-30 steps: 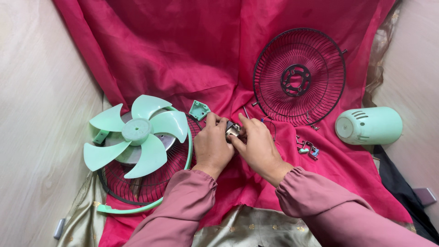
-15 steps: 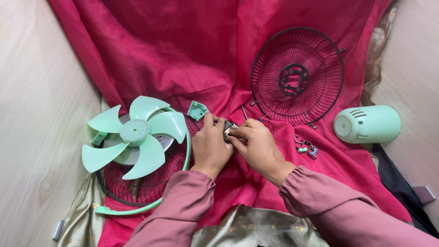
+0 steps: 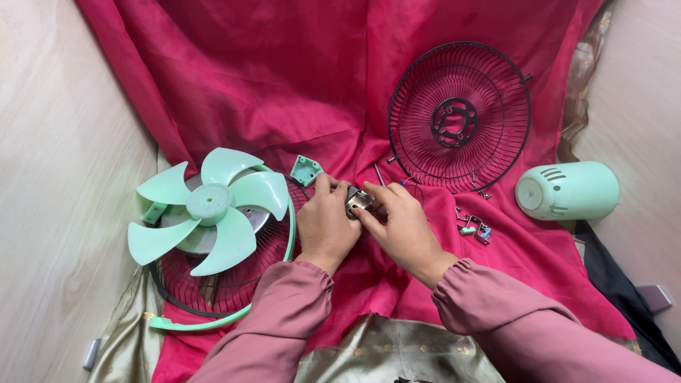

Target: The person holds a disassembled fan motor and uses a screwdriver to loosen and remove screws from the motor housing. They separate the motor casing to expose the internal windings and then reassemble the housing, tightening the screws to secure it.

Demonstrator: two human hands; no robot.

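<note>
You held a small metal part [image 3: 358, 201] between both hands, low over the red cloth [image 3: 284, 85] near the middle of the scene. Your left hand [image 3: 326, 223] closed on it from the left, your right hand [image 3: 401, 225] from the right, fingertips of both touching it. The part sat right between the two hands, neither clearly nearer; its long axis was too small and too covered to tell.

Just far-left of your left hand lay a small green bracket [image 3: 306, 170]. Farther left, a pale green fan blade [image 3: 209, 206] rested on a dark wire guard [image 3: 213, 284] with a green rim. Far right of your hands lay a second wire guard [image 3: 460, 117], flat on the cloth. A few small loose pieces [image 3: 474, 227] lay near your right hand, and a green motor cover [image 3: 567, 190] lay on its side at the right.
</note>
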